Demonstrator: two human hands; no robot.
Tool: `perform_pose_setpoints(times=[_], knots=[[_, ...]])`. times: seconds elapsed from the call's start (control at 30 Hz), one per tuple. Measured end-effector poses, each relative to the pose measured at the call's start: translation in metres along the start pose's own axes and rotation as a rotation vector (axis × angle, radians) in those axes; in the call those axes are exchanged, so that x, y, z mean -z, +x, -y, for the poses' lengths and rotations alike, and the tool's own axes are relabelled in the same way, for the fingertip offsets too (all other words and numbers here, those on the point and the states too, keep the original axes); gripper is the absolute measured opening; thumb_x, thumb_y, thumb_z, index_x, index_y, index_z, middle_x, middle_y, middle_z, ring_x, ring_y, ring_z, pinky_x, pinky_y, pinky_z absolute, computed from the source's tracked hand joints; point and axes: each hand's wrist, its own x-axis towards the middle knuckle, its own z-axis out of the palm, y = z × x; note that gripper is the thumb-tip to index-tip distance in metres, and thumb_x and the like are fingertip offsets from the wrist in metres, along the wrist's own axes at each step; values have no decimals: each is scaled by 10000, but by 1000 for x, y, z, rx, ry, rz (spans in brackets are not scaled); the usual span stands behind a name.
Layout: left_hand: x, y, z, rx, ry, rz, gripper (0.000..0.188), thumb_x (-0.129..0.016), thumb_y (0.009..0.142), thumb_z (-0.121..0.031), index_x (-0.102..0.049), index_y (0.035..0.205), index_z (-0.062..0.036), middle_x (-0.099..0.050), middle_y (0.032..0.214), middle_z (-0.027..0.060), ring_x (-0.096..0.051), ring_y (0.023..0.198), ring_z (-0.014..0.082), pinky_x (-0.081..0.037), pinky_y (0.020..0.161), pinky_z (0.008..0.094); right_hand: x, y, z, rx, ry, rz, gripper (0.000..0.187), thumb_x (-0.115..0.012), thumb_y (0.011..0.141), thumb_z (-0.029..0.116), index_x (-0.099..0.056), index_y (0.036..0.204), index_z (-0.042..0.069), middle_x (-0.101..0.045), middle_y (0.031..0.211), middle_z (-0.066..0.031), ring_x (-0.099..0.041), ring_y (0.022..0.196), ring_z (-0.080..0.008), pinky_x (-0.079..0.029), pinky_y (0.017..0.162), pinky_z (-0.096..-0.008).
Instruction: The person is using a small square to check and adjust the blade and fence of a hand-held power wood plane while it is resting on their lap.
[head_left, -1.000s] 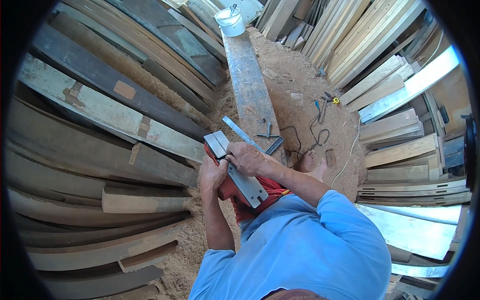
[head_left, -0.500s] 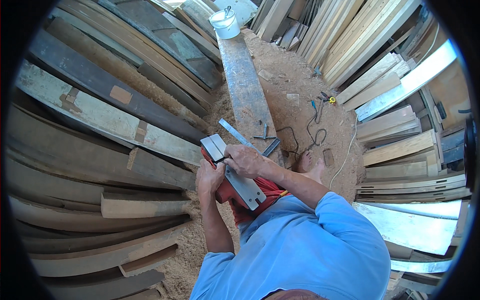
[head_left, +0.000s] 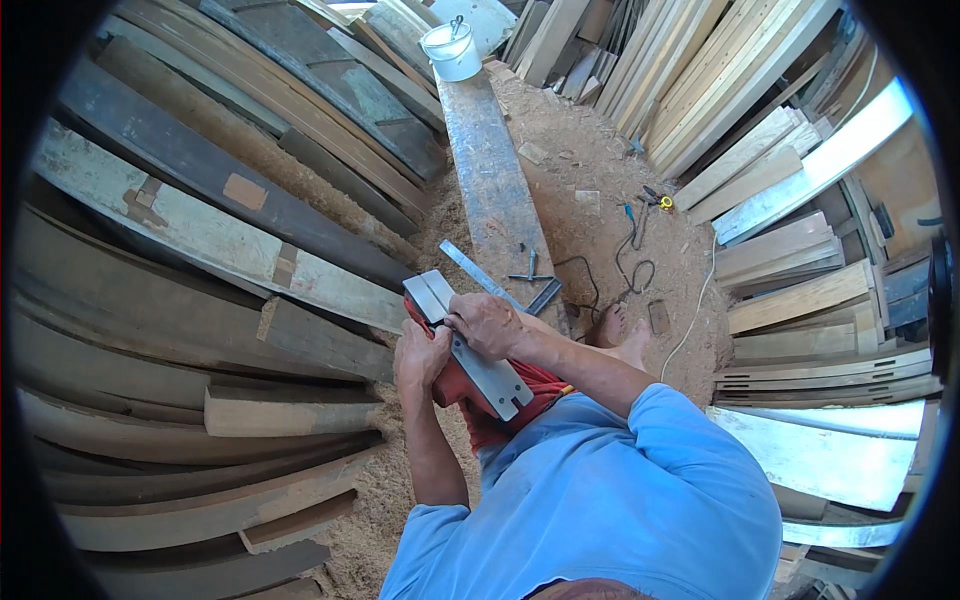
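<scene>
A red electric planer [head_left: 489,374] lies upside down on my lap, its silver sole facing up and the cutter gap across its middle. At its left side, my left hand [head_left: 422,354] is closed round the red body, thumb by the gap. My right hand [head_left: 486,325] rests over the sole with its fingers curled and pressed together at the gap. Whatever may be between those fingertips is hidden. Just beyond the planer are a metal straightedge [head_left: 474,271] and a T-shaped metal tool [head_left: 531,268].
A worn plank [head_left: 492,165] stretches ahead, with a white bucket [head_left: 452,52] at its far end. Black cord [head_left: 630,262] and a yellow tape measure [head_left: 666,203] lie on the shavings-covered floor. Stacked boards line the left [head_left: 290,395] and right [head_left: 790,315].
Both hands stay at the planer's cutter gap with almost no visible movement. The whole view has shifted very slightly.
</scene>
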Motion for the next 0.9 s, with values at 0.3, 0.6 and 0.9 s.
perform_pose_setpoints(times=[0.3,0.6,0.9], knots=[[0,-2,-2,2,-27,-2,694,-612,875,-484,-540,1241,101,-646,1218,385,-624,1181,523,-493,1021,549,4,-2,-9,71,32,39,226,-615,998,249,-619,949,28,-663,917,-207,-667,943,-429,-515,829,-515],[-4,3,7,-20,-15,-13,694,-601,878,-492,-538,1232,101,-650,1208,386,-626,1172,524,-491,1014,559,7,1,4,-3,-96,-1,285,-598,1018,316,-635,955,41,-687,938,-210,-692,972,-387,-530,848,-505],[1,-3,3,1,2,-10,690,-599,879,-499,-537,1231,92,-642,1220,383,-616,1194,517,-485,1024,554,10,0,7,-50,2,65,263,-602,1020,292,-614,1003,31,-668,971,-199,-661,977,-406,-517,837,-494]])
